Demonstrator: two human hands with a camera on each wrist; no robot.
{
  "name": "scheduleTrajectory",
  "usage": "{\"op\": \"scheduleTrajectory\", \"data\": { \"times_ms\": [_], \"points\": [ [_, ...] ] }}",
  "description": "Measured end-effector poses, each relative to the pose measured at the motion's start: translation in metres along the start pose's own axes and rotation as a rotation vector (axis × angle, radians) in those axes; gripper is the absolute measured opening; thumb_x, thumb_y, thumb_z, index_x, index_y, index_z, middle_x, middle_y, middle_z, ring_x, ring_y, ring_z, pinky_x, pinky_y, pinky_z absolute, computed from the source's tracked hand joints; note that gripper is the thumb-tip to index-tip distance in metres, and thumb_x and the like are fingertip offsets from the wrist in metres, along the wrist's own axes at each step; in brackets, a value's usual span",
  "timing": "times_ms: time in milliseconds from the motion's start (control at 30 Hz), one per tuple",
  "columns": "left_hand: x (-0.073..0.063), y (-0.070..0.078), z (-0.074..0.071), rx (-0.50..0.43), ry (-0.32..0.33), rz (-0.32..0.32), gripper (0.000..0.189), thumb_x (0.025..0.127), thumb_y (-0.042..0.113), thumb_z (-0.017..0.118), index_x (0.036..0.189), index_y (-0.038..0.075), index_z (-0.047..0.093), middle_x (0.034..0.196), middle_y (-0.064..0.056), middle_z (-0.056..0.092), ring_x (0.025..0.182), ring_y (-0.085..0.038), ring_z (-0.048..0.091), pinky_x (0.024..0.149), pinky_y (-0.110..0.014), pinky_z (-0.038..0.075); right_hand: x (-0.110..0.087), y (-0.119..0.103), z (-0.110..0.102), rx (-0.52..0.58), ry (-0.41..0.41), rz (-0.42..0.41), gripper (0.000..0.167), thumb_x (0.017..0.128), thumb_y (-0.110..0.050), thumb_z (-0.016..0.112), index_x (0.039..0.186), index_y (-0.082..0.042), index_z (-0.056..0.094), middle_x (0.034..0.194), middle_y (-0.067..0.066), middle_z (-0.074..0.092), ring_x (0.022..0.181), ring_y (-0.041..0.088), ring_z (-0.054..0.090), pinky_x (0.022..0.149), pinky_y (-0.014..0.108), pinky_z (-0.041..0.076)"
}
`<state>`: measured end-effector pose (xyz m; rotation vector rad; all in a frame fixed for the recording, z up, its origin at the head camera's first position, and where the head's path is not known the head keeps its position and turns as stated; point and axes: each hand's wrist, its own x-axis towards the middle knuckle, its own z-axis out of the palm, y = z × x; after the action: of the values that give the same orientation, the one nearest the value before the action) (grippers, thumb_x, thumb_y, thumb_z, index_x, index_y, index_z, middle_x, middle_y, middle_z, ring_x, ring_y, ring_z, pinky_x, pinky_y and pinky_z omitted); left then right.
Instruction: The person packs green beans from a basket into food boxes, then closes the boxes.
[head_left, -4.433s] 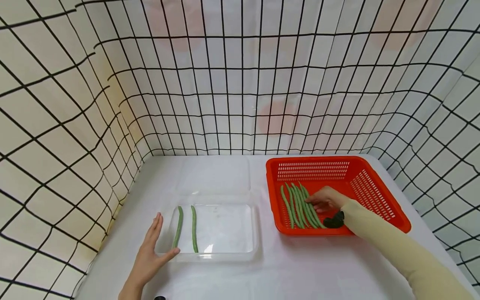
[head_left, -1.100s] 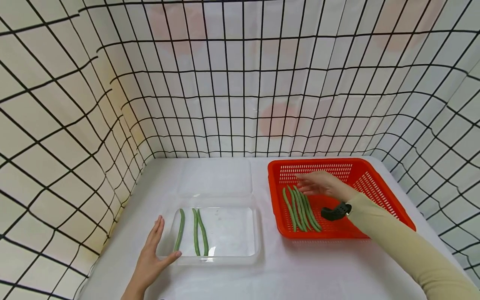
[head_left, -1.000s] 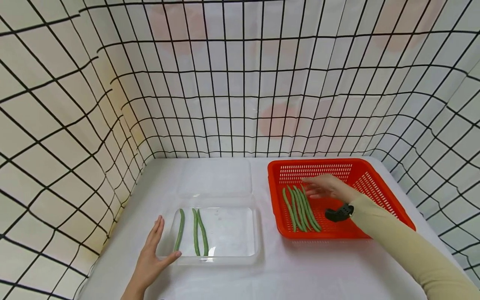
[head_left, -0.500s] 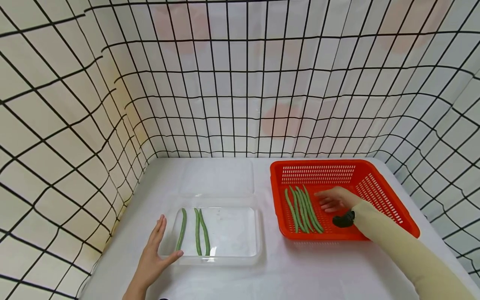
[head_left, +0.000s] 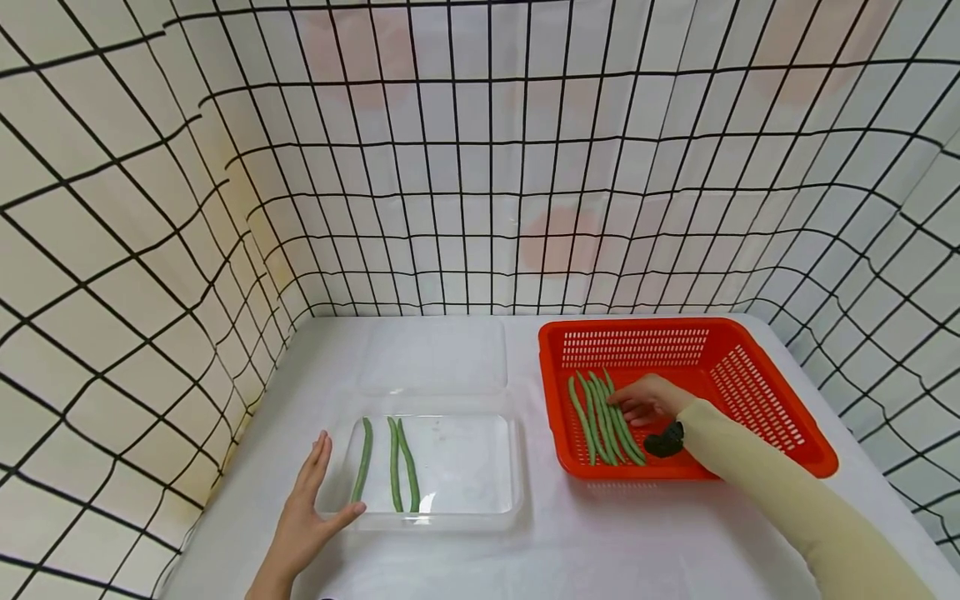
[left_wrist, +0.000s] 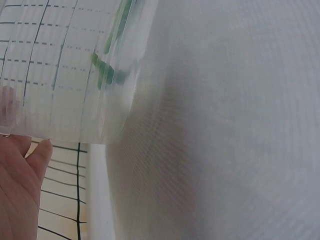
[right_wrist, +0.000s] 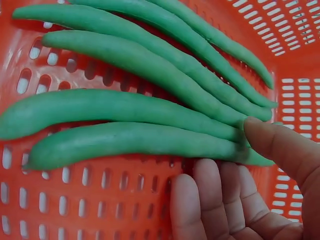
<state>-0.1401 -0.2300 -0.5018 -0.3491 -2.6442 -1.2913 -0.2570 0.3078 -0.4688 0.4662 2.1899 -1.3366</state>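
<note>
My right hand (head_left: 648, 398) reaches into the red basket (head_left: 780, 417). Thumb and fingertips lie on either side of the end of the nearest green bean (right_wrist: 130, 142), pinching it while it still lies in the row. Beside it are several more green beans (head_left: 596, 425), side by side on the basket's floor. At the left, my left hand (head_left: 300, 517) is spread along the left side of a clear plastic container (head_left: 480, 521), its thumb at the near left corner. Inside the container lie three green beans (head_left: 363, 458), one apart on the left and two together at their tops.
The container's clear lid (head_left: 435, 354) is folded back flat behind it. A white cloth covers the table (head_left: 600, 542). Black wire mesh (head_left: 487, 192) stands around the back and both sides. A dark band (head_left: 666, 440) sits on my right wrist.
A third bean now lies in the container, and the row in the basket is shorter by one. My right hand has moved left onto the nearest bean. The left hand stays put.
</note>
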Motion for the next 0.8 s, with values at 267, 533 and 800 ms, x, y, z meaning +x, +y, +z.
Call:
{"op": "scheduleTrajectory", "data": {
  "times_ms": [267,533,800],
  "points": [
    [-0.001,0.001,-0.001,0.0,0.004,-0.003,0.108,0.068,0.021,0.086,0.153,0.025,0.02,0.157,-0.008,0.015,0.139,-0.04,0.013,0.092,-0.074,0.023,0.0,-0.002,0.004,-0.028,0.012,-0.001,0.029,0.089,-0.018,0.068,0.097,0.009,0.065,0.075,0.008,0.065,0.06,0.015,0.062,0.065,0.03,0.056],
    [-0.001,-0.001,0.0,-0.023,0.002,0.009,0.107,0.068,0.018,0.086,0.153,0.024,0.02,0.157,-0.005,0.014,0.142,-0.033,0.01,0.093,-0.073,0.022,-0.001,0.0,-0.008,0.09,0.018,-0.005,0.038,0.092,-0.017,0.063,0.119,0.01,0.059,0.086,0.009,0.065,0.065,0.015,0.062,0.065,0.03,0.056],
    [-0.001,-0.002,0.0,-0.019,0.002,0.007,0.108,0.068,0.018,0.086,0.153,0.025,0.019,0.157,-0.003,0.014,0.141,-0.035,0.011,0.093,-0.073,0.023,-0.011,-0.002,-0.027,0.183,0.007,-0.048,0.048,0.095,-0.016,0.057,0.13,0.014,0.046,0.099,0.013,0.067,0.07,0.016,0.065,0.07,0.031,0.056]
  ]
}}
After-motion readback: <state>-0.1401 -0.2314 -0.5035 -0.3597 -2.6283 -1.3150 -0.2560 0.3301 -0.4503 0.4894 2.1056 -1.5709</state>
